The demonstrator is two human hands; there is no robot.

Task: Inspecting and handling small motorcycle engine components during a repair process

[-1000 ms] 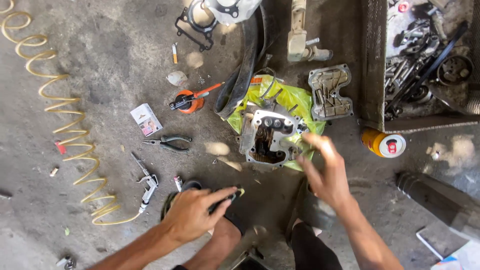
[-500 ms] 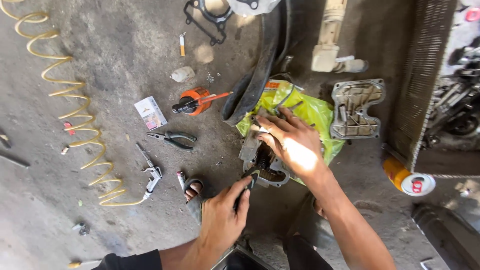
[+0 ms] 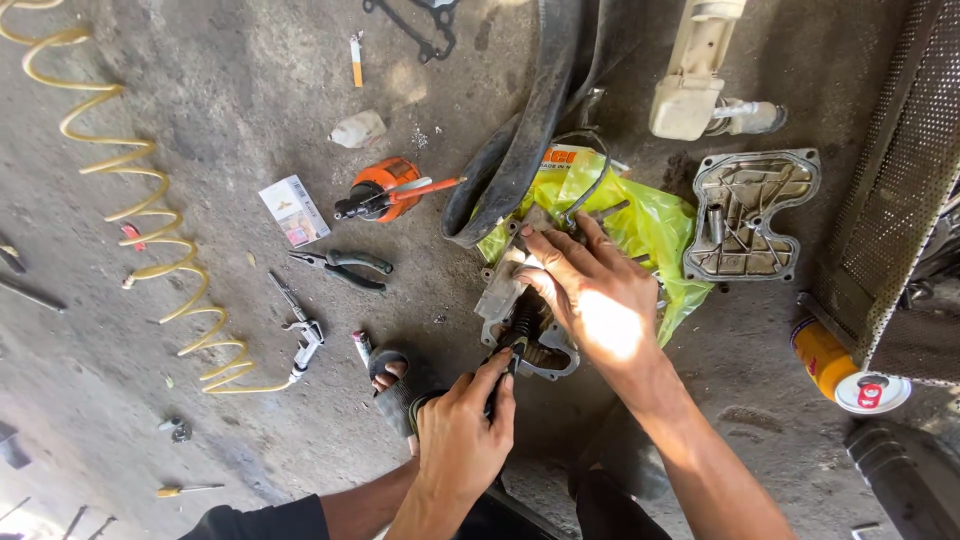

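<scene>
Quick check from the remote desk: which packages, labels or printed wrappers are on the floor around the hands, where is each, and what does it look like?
Small flat box: left of the orange oil can, rectangular, white with a dark edge.
Plastic bag: under the metal part beneath the right hand, crumpled, yellow-green with an orange printed patch.
Can: far right by the mesh panel, lying on its side, yellow-orange with a white end and red mark.

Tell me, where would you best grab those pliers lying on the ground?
By the two dark handles of the pliers, coming from above on the right end. They lie flat on the concrete floor, handles slightly spread, jaws pointing left, nothing touching them.
</scene>
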